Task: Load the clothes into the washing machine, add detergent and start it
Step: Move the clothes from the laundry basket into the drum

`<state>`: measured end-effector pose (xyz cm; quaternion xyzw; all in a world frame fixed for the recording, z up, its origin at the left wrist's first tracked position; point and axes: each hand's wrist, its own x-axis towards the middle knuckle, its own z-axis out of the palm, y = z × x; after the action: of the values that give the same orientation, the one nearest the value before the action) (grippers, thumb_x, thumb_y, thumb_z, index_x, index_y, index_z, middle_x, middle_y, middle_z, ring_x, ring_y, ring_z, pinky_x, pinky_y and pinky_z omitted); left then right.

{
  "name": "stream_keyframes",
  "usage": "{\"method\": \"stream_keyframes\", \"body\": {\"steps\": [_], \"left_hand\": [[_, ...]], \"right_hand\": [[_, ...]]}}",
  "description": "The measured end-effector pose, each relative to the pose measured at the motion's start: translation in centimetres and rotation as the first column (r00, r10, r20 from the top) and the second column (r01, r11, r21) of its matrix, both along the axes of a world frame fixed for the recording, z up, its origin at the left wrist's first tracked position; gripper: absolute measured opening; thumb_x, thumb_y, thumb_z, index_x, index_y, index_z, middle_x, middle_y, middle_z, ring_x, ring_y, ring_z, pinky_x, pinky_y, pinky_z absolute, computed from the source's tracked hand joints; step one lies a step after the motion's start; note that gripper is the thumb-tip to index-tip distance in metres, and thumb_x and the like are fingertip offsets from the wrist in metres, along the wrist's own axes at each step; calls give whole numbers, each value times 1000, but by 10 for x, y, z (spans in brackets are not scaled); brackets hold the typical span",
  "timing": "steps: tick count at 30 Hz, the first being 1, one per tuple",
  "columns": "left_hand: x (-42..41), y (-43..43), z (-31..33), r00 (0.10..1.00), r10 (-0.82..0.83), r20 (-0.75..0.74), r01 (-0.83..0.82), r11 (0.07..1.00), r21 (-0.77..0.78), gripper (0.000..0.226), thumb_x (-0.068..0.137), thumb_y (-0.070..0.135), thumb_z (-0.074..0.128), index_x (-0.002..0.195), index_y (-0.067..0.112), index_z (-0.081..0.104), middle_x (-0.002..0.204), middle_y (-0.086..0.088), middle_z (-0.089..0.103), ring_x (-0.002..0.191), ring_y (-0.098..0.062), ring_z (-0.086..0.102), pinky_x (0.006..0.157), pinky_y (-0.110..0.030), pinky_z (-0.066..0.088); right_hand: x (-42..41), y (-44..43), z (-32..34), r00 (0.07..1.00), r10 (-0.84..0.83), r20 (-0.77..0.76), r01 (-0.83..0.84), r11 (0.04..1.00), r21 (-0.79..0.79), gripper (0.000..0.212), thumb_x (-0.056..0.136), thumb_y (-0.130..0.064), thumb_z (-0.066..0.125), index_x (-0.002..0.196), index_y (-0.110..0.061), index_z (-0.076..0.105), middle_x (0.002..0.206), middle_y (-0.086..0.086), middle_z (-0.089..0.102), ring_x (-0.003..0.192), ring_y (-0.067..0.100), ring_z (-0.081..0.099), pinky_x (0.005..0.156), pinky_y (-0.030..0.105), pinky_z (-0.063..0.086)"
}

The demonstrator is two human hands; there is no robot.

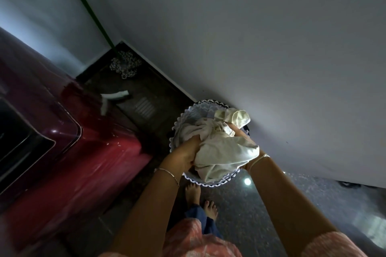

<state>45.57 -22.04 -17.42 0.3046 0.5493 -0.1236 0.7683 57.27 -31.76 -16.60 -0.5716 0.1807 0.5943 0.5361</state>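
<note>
A round laundry basket [189,111] with a zigzag-trimmed rim stands on the floor against the wall. A bundle of pale cream clothes [224,150] fills its top. My left hand [186,153] grips the bundle from the left side, fingers buried in the cloth. My right hand [243,133] holds it from the right, mostly hidden under the fabric. The dark red top-loading washing machine [73,152] stands to the left, its dark opening [18,131] at the frame's left edge.
A mop [124,64] with a green handle leans in the corner behind the machine. A floor drain grate [145,107] lies on the dark floor between machine and basket. A white wall [271,48] runs along the right. My bare feet [200,198] stand just before the basket.
</note>
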Motion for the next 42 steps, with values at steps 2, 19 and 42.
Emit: {"method": "stream_keyframes", "body": {"steps": [2,19,42], "left_hand": [[-3,0,4,998,-58,20,57,998,35,53,100,41,37,138,6,47,138,-16,51,121,-30,50,94,-35,41],[-35,-1,2,941,310,136,-297,949,-109,28,95,33,48,93,14,68,81,-7,75,70,-18,72,63,-30,58],[25,16,16,896,-346,279,16,653,757,91,46,33,93,125,10,54,119,-1,67,112,-10,63,98,-28,49]], "right_hand": [[3,0,-3,993,-103,-51,103,995,-1,35,95,-22,46,88,-4,74,65,11,71,53,15,67,41,20,50],[22,-22,9,957,-271,-106,290,913,287,51,30,-15,71,79,0,67,79,15,69,77,29,65,88,38,48],[22,47,105,886,-177,429,2,926,378,18,89,3,53,103,-3,62,97,13,68,91,27,66,86,44,55]]}}
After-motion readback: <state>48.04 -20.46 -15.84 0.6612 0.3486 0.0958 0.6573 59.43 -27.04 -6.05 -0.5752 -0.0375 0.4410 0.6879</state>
